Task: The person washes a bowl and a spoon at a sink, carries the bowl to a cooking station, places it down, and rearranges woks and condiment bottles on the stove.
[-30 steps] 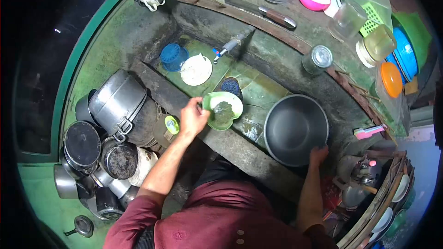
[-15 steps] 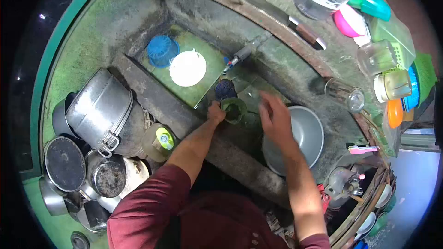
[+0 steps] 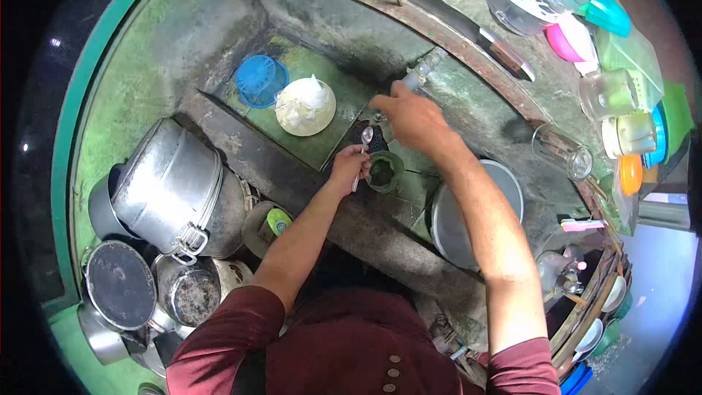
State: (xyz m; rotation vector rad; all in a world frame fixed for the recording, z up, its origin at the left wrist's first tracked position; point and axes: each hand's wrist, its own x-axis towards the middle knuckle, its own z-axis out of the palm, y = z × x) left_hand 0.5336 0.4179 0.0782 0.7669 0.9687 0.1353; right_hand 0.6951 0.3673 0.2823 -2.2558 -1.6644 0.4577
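Note:
My left hand (image 3: 346, 170) is closed around a metal spoon (image 3: 367, 136), held upright with its bowl pointing away from me. Right beside those fingers is a greenish cup (image 3: 395, 172) with dark contents; whether the hand also grips its rim I cannot tell. Under the spoon lies a dark mesh-like pad (image 3: 376, 139). My right hand (image 3: 415, 118) is at the tap (image 3: 422, 75) on the basin wall, fingers closed over its handle end, which they mostly hide. A grey basin (image 3: 504, 175) sits partly beneath my right forearm.
A blue basket (image 3: 261, 81) and a pale round dish (image 3: 292, 123) with white foam-like stuff stand in the basin's far left. A large knife (image 3: 468, 29) lies on the ledge. Pots (image 3: 164, 183) crowd the left; jars (image 3: 563, 152) and containers line the right.
My right hand has moved from above the grey basin up and left to the tap. A spoon now shows in my left hand, beside the cup. The view has shifted slightly.

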